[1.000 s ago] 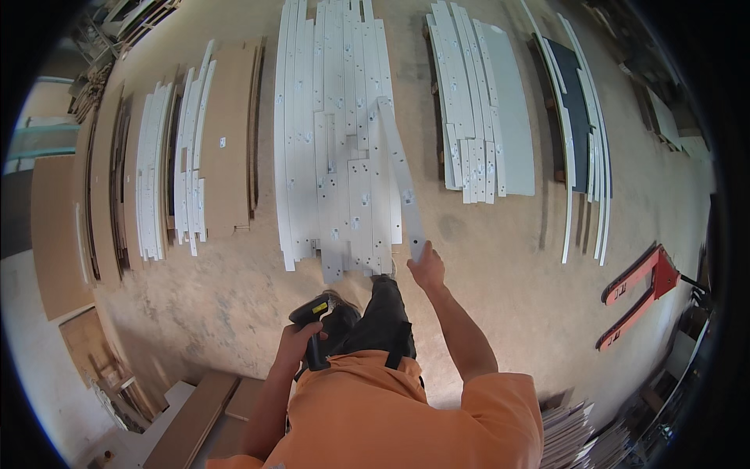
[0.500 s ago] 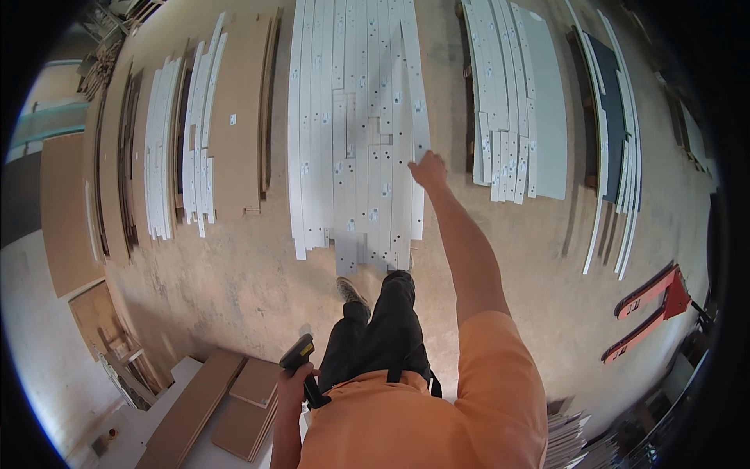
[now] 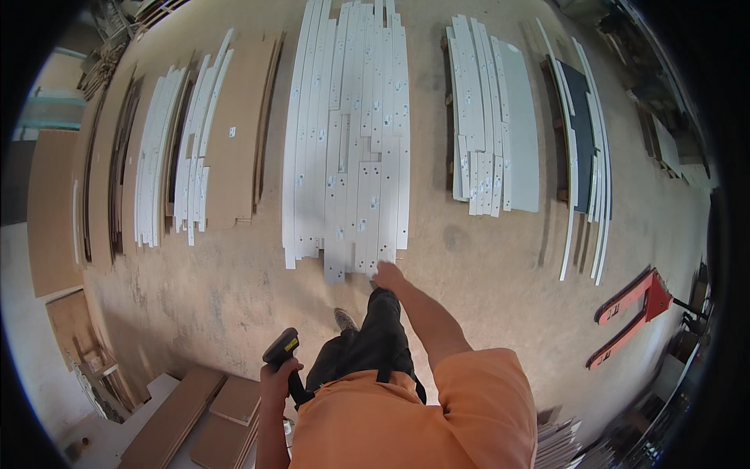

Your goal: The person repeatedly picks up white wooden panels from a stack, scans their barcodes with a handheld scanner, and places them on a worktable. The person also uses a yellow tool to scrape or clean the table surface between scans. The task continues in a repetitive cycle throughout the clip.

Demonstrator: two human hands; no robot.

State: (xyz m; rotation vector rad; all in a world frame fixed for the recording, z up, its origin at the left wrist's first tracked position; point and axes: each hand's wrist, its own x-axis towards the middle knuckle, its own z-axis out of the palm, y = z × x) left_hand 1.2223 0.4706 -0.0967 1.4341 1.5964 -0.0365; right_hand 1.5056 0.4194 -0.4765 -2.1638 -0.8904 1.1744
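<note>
My left hand (image 3: 281,377) is wrapped round the grip of a dark handheld scanner (image 3: 281,346) with a yellow patch, held low at my left side. In front of me a long stack of white boards (image 3: 315,195) lies lengthwise, dotted with dark holes and small labels. At its near end, my right hand (image 3: 389,276) reaches down with curled fingers, by the end of a white board (image 3: 387,234) near the stack's right side. What those fingers hold, if anything, is hidden.
Brown panels (image 3: 241,141) and narrower white strips (image 3: 158,156) lie to the left. To the right lie another white stack (image 3: 480,117), a pale panel (image 3: 522,141) and a dark panel (image 3: 576,133). A red pallet truck (image 3: 625,316) stands at right; brown boards (image 3: 180,410) lie behind left.
My right hand has moved from the right edge of the white stack back to its near end, closer to my body. The angled right-hand board now lies straight. The scanner stays in my left hand.
</note>
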